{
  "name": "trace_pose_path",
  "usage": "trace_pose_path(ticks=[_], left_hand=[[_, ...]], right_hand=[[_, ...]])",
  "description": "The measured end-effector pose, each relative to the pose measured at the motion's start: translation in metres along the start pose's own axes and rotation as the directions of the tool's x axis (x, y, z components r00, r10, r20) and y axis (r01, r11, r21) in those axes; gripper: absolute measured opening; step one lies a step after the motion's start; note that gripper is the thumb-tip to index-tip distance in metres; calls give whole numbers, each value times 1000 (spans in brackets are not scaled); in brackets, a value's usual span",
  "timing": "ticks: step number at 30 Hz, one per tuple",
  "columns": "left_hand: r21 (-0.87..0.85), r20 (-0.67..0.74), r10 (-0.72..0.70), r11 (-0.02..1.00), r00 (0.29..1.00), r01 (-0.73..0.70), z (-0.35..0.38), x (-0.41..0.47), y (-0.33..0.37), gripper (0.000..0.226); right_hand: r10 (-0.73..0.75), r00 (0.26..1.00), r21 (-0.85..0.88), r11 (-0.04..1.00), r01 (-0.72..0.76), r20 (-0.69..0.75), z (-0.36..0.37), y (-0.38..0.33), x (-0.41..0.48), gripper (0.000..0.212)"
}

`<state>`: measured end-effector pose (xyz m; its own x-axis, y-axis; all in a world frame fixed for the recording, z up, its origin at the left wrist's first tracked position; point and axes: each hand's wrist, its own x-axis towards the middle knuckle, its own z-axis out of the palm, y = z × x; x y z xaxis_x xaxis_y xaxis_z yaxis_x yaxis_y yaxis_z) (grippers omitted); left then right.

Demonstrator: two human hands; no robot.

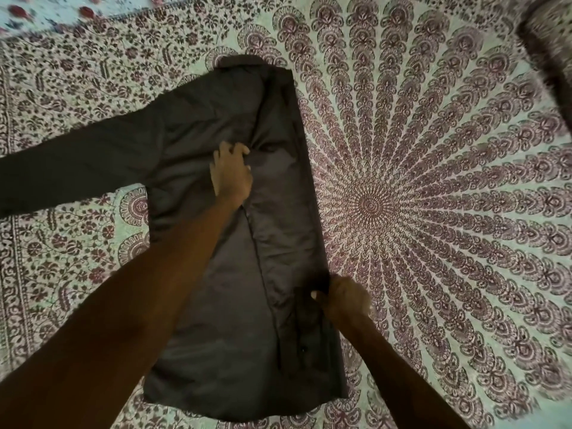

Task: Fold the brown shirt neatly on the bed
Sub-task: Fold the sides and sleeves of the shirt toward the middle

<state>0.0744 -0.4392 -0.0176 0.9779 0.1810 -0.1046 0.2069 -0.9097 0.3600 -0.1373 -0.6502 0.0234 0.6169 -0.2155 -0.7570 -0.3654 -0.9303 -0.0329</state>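
Note:
The dark brown shirt (216, 305) lies flat on the bed, collar at the far end and hem toward me. Its right side is folded inward along a long straight edge. The left sleeve (77, 168) stretches out to the left edge of the view. My left hand (230, 173) rests on the middle of the shirt, fingers curled and pinching a fold of cloth. My right hand (343, 297) grips the shirt's folded right edge lower down, thumb on top of the cloth.
The bed is covered by a patterned maroon and pale green mandala sheet (433, 196). A pillow (551, 51) in matching fabric sits at the far right corner. A floral cloth (46, 10) shows at the top left.

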Motion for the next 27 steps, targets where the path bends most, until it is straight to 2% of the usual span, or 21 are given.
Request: trace_pose_path(ticks=[3, 6, 10, 14, 20, 24, 26, 27], left_hand=[[-24, 38, 133, 991, 990, -132, 3, 3, 4, 26], [-44, 17, 145, 989, 989, -144, 7, 10, 6, 18], [-116, -16, -3, 993, 1000, 1, 14, 23, 3, 16], [-247, 80, -171, 951, 982, 186, 15, 37, -10, 18], [-316, 288, -123, 924, 950, 215, 18, 52, -40, 22], [-337, 345, -158, 899, 925, 279, 20, 60, -46, 18], [-341, 362, -176, 889, 915, 305, 18, 60, -45, 19], [-341, 369, -180, 886, 912, 313, 17, 59, -45, 21]], right_hand=[[-110, 989, 38, 993, 115, -101, -40, -28, 45, 38], [-188, 966, 100, 973, 208, -177, -80, -62, 94, 40], [-222, 936, 158, 949, 271, -272, -122, -108, 154, 48], [-259, 908, 262, 899, 351, -329, -160, -147, 199, 52], [-305, 865, 243, 874, 420, -399, -213, -192, 253, 42], [-324, 862, 239, 868, 435, -390, -232, -218, 273, 32], [-302, 870, 314, 844, 434, -390, -236, -226, 281, 19], [-281, 876, 367, 825, 429, -391, -237, -229, 285, 24]])
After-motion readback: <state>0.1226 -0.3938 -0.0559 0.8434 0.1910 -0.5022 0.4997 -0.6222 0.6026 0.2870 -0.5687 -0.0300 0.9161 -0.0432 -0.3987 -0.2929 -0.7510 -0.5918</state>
